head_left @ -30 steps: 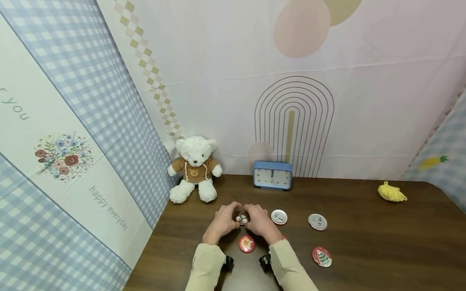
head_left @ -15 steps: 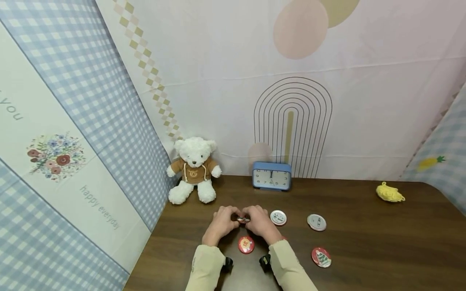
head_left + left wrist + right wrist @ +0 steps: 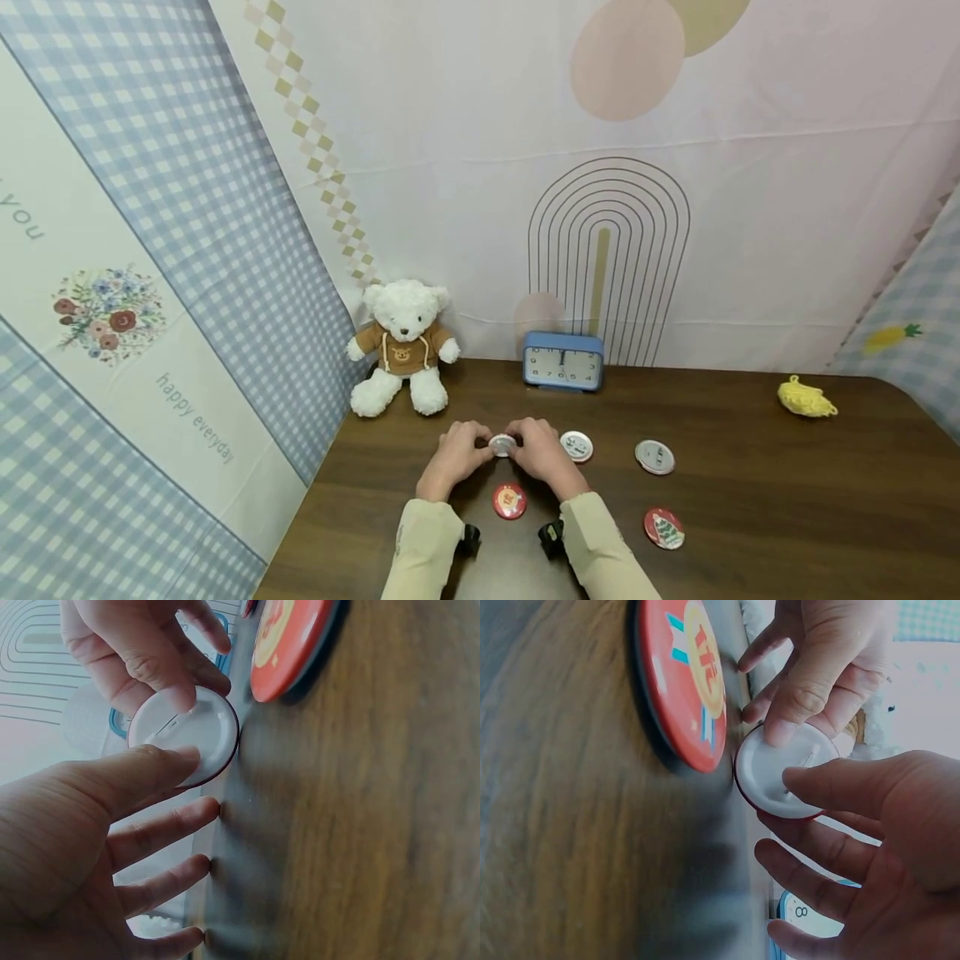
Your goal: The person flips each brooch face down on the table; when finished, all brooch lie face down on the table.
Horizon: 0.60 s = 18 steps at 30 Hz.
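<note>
My left hand (image 3: 456, 457) and right hand (image 3: 543, 455) pinch one round button badge (image 3: 502, 445) between them, a little above the table. Its pale back with the pin faces me, as the left wrist view shows; a thin red rim edges the badge (image 3: 216, 739). Both thumbs press on that back, while the fingers behind it are partly hidden. In the right wrist view the other fingers of the right hand (image 3: 870, 840) spread away from the badge. Just in front of the hands lies a red badge (image 3: 509, 502) with a yellow disc, picture side up.
Right of the hands, two badges lie back side up: a near one (image 3: 576, 447) and a farther one (image 3: 655, 457). A red tree badge (image 3: 663, 529) lies closer to me. Behind are a white teddy bear (image 3: 405, 350), a blue clock (image 3: 562, 362) and yellow yarn (image 3: 807, 397).
The held badge has turned over: its patterned front faced me, then it stood nearly edge-on, and now its pin back shows. Both hands stay in about the same place.
</note>
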Motion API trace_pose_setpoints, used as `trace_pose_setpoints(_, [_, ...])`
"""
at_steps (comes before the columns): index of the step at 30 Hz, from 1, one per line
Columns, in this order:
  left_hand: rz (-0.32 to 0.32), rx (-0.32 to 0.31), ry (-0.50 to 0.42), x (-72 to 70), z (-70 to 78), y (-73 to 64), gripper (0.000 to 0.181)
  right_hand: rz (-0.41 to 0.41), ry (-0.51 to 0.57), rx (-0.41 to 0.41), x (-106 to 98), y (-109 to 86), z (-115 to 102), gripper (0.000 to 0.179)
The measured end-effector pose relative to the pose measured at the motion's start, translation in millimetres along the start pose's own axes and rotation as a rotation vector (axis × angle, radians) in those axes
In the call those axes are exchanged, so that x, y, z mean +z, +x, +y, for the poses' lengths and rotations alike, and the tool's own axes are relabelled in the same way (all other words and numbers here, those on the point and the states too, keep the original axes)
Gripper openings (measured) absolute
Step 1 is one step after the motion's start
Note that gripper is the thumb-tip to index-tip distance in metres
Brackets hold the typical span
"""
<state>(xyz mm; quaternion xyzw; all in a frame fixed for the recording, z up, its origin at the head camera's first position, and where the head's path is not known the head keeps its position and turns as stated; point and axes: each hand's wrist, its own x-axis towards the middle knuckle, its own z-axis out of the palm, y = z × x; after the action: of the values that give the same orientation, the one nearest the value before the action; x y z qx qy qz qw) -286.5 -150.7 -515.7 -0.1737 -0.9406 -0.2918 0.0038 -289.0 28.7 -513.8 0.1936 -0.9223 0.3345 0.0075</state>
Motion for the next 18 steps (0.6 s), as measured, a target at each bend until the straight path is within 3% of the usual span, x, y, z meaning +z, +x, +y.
trace_pose_setpoints(11, [0.016,-0.009,0.030,1.0,-0.7,2.5,0.005,0.030,0.005,0.022,3.0,3.5,-0.8,0.021])
trace_pose_setpoints(18, [0.017,-0.054,0.034,0.6,3.5,0.4,0.006,0.033,0.025,0.097,1.2,2.5,-4.1,0.024])
